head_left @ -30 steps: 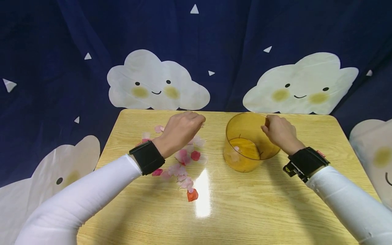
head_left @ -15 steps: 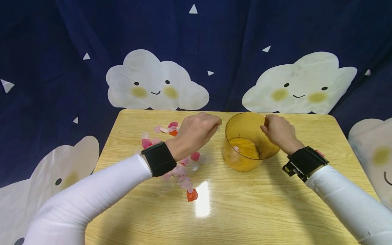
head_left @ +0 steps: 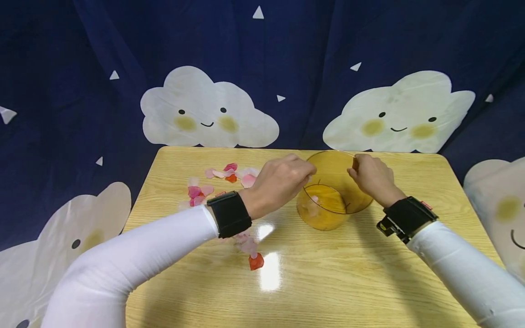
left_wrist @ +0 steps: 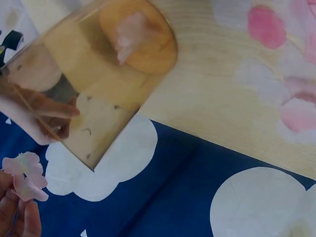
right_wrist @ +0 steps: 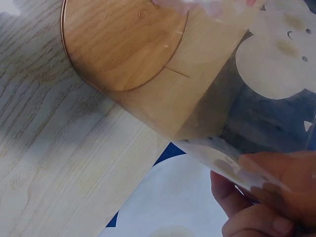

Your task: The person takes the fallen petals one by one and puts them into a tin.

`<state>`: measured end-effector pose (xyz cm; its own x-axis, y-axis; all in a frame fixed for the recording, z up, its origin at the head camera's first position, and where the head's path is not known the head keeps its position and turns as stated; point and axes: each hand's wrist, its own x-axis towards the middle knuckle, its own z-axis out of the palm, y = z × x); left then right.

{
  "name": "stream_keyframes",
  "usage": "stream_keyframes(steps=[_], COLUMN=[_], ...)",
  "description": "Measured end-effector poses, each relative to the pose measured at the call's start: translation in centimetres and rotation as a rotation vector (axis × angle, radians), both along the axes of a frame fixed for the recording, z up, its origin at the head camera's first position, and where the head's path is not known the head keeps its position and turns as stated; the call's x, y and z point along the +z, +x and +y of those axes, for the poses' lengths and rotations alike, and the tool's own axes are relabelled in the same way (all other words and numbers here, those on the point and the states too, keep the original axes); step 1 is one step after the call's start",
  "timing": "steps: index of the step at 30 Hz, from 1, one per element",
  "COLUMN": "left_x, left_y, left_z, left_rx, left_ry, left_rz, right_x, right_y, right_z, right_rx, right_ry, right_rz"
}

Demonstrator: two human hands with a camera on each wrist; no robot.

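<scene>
A see-through amber round tub (head_left: 324, 221) stands on the table, with a few pale pink petals (left_wrist: 133, 37) at its bottom. My right hand (head_left: 373, 178) grips its right rim, thumb on one side of the wall and fingers on the other, as the right wrist view shows. At the left rim is my left hand (head_left: 283, 182), pinching a small bunch of pale pink petals (left_wrist: 27, 177) by the fingertips. The left wrist view shows this bunch beside the tub's mouth. In the head view the fingers mostly hide it.
Loose pink petals (head_left: 231, 173) lie scattered on the wooden table (head_left: 320, 282) left of the tub, partly behind the left forearm. A red petal (head_left: 256, 262) lies nearest the front. Behind the table hangs a dark blue cloth (head_left: 303, 54) with cloud prints.
My left hand has moved rightward from above the scattered petals to the tub's left rim, carrying the pinched petals. My right hand and the tub have stayed in place.
</scene>
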<state>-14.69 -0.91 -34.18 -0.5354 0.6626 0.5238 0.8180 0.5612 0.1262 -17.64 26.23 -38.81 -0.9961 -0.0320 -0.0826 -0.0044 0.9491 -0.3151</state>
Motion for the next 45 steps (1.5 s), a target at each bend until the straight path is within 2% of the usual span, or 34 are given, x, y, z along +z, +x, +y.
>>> stream_keyframes(steps=[10,19,22,29,38,45], left_x=[-0.7,-1.8,-2.1,-2.4,-2.2,-1.9], left_y=[0.2,0.5,0.7,0.9,0.8,-0.2], left_z=[2.3,3.5,3.6,3.7,3.4,1.8], left_rx=[-0.003,0.003,0.001,-0.025,-0.029,0.021], left_ry=[-0.091,-0.14,-0.167,-0.164,-0.165,-0.122], left_rz=[0.03,-0.012,-0.037,-0.121,-0.127,-0.115], right_x=[0.0,0.0,0.0,0.0,0.1,0.0], right_y=[0.0,0.1,0.1,0.2,0.1,0.1], right_z=[0.0,0.0,0.0,0.0,0.2,0.0], right_rx=[-0.018,-0.014,-0.012,-0.014,-0.008,-0.012], right_ry=[0.008,0.0,-0.003,0.001,0.0,0.001], right_rz=[-0.014,-0.001,0.004,0.008,0.022,0.0])
